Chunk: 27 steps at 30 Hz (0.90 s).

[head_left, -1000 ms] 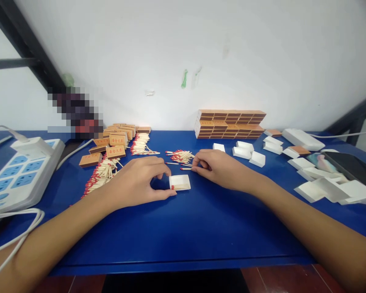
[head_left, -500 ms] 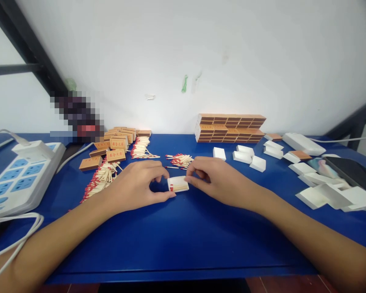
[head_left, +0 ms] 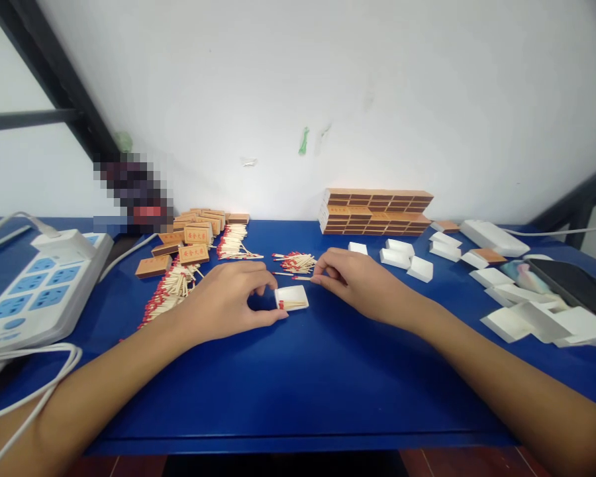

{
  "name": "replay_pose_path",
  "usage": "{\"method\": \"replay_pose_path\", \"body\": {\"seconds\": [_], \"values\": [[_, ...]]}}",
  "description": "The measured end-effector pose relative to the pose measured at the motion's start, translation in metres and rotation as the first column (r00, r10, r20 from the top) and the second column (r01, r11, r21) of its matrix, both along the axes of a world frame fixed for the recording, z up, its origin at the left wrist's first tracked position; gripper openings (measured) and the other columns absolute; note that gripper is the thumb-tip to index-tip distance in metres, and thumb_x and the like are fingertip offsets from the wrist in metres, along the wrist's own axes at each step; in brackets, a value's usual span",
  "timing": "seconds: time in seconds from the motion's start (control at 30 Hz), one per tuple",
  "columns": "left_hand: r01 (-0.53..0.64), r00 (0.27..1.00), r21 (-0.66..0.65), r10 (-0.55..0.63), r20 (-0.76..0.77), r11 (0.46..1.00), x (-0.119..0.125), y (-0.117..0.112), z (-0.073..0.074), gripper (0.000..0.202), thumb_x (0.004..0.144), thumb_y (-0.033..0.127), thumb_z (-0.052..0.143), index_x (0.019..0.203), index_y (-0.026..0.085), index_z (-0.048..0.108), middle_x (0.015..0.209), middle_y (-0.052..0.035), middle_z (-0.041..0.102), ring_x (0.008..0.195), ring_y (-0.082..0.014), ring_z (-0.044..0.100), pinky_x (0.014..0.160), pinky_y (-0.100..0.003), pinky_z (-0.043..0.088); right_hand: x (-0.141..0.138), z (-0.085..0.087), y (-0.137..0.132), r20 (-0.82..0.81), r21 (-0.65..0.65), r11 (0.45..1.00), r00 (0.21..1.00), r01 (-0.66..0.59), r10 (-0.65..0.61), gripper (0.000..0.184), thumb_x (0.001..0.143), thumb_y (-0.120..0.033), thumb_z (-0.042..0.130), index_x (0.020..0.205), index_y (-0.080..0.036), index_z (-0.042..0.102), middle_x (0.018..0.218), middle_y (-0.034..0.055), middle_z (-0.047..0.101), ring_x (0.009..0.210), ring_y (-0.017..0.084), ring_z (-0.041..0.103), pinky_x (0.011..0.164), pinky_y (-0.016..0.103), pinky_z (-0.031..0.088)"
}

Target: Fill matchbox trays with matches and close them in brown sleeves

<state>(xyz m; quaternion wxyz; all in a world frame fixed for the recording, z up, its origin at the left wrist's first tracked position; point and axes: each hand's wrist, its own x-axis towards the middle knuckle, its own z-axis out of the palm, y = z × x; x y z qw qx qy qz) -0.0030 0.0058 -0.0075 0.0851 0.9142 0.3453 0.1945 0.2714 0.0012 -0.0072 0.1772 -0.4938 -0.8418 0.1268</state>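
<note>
My left hand (head_left: 243,295) has its thumb and fingers around the left end of a white matchbox tray (head_left: 294,293), which lies flat on the blue table. A few red-tipped matches (head_left: 293,305) lie along the near side inside the tray. Up and to the right of it, my right hand (head_left: 345,275) is closed in a pinch on the plain end of a single match (head_left: 302,278), its red head pointing left. Just beyond that match is a small loose pile of matches (head_left: 298,262).
Matchboxes (head_left: 195,253) and larger heaps of matches (head_left: 171,288) lie at left, near a white power strip (head_left: 44,285). Stacked matchboxes (head_left: 377,212) stand against the wall. White empty trays (head_left: 396,257) and a dark phone (head_left: 571,285) are at right.
My right hand has moved from the tray's right end up and slightly right, and now holds a match by the pile. My left hand stays at the tray. The view has shifted slightly.
</note>
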Motion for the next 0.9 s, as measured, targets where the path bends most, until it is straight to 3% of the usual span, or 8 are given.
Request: {"method": "replay_pose_path", "body": {"seconds": [0.23,0.4,0.47,0.63,0.8,0.9], "values": [[0.003,1.000,-0.008,-0.003,-0.005,1.000,0.001,-0.003,0.000,0.026,0.086,0.045,0.080,0.095,0.021,0.073,0.084,-0.0002,0.067,0.077,-0.0167,0.063,0.068,-0.029,0.044,-0.018,0.001,-0.019,-0.057,-0.020,0.986,0.985,-0.166,0.165,0.010,0.101,-0.020,0.060,0.094,-0.021,0.066,0.085,0.0009,0.061,0.071,0.015,0.053,0.066,0.028,0.037],[0.028,0.999,-0.013,-0.028,-0.019,1.000,0.001,-0.003,0.000,0.028,0.088,0.048,0.077,0.095,0.021,0.074,0.082,0.0000,0.066,0.074,-0.0157,0.061,0.066,-0.028,0.044,-0.028,-0.010,0.004,-0.233,0.028,0.997,0.969,-0.078,0.083,0.005,0.100,-0.023,0.064,0.099,-0.021,0.068,0.073,-0.0030,0.053,0.068,0.014,0.050,0.066,0.028,0.037],[0.036,0.999,-0.013,-0.036,-0.021,0.999,0.001,-0.003,-0.001,0.028,0.089,0.049,0.077,0.095,0.021,0.075,0.081,-0.0001,0.066,0.073,-0.0154,0.061,0.065,-0.028,0.044,-0.032,-0.016,0.015,-0.215,0.014,0.998,0.974,-0.069,0.070,0.002,0.098,-0.021,0.067,0.096,-0.020,0.068,0.077,-0.0025,0.055,0.070,0.014,0.049,0.067,0.028,0.036],[0.030,1.000,-0.023,-0.030,-0.008,0.999,0.001,-0.003,-0.002,0.026,0.088,0.047,0.078,0.095,0.022,0.074,0.082,0.0006,0.066,0.075,-0.0150,0.062,0.067,-0.028,0.044,-0.033,-0.023,0.022,-0.122,0.010,0.999,0.991,-0.048,0.049,0.018,0.099,-0.021,0.065,0.081,-0.019,0.059,0.081,-0.0015,0.056,0.070,0.013,0.046,0.066,0.028,0.032],[0.038,0.999,-0.023,-0.039,-0.009,0.999,0.000,-0.002,-0.002,0.026,0.088,0.047,0.078,0.095,0.021,0.074,0.081,0.0009,0.065,0.074,-0.0147,0.061,0.066,-0.028,0.044,-0.031,-0.025,0.021,-0.152,0.066,0.997,0.987,-0.048,0.058,0.008,0.099,-0.021,0.067,0.093,-0.019,0.062,0.085,-0.0013,0.057,0.073,0.014,0.049,0.069,0.028,0.034],[0.042,0.999,-0.003,-0.042,-0.013,0.999,0.000,-0.001,-0.002,0.026,0.088,0.047,0.077,0.095,0.021,0.074,0.082,0.0007,0.065,0.073,-0.0145,0.060,0.066,-0.028,0.045,-0.034,-0.026,0.024,-0.132,0.062,0.996,0.988,-0.067,0.075,0.010,0.100,-0.020,0.065,0.090,-0.019,0.064,0.088,-0.0001,0.058,0.075,0.014,0.050,0.070,0.028,0.034]]}}
